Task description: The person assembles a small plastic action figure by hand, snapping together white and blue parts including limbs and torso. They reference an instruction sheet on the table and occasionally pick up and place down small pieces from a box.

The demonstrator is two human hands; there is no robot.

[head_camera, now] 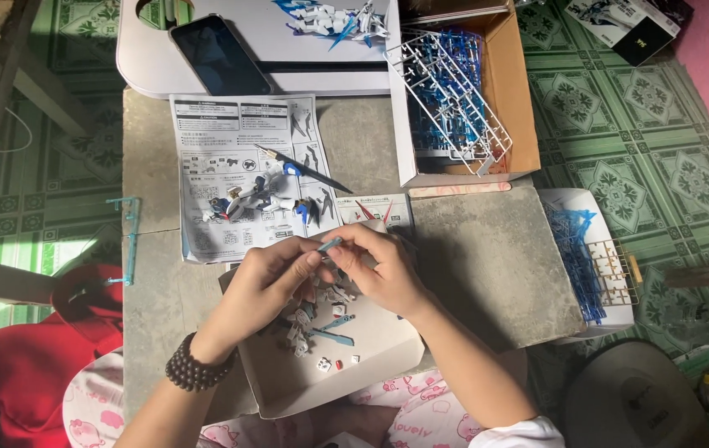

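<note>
Small light-blue plastic part sits pinched between the fingertips of both hands, held just above a shallow cardboard tray that lies on the worktop close to the person's lap. Left hand, with a dark bead bracelet at the wrist, closes its thumb and forefinger on one end of the part; right hand closes its fingers on the other end, so both are grasping it and neither is released. Under the hands the tray holds a loose heap of small white, blue and red model pieces, a few of them scattered toward its near edge.

Just beyond the hands lies an open instruction sheet, and on it rests a partly built white-and-blue model figure with a thin dark-handled tool slanting beside it. A blue runner strip lies at the worktop's left edge.

Farther off, an open cardboard box holds clear and blue part runners. To the right, a white lid carries more blue runners. At the far edge a white tray bears a dark phone and another white-and-blue model.
</note>
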